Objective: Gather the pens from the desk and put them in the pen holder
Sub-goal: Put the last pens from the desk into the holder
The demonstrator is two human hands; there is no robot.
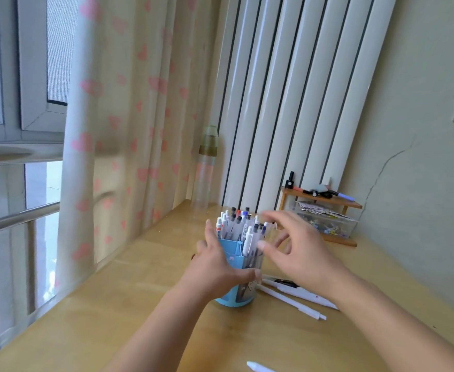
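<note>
A light-blue pen holder [229,251] stands on the wooden desk [129,312], filled with several upright pens [238,224]. My left hand [215,267] wraps around the holder's near side and grips it. Just right of the pen tops hovers my right hand [298,248], fingers spread, nothing in it. Two white pens [295,298] lie on the desk right of the holder, partly under my right wrist. Another white pen tip [258,367] shows at the bottom edge.
A clear bottle with a green cap [205,167] stands behind the holder by the heart-print curtain [118,146]. At the back right, a small wooden shelf [325,200] carries pens and a clear box of clips [327,221]. A white radiator [287,103] backs the desk.
</note>
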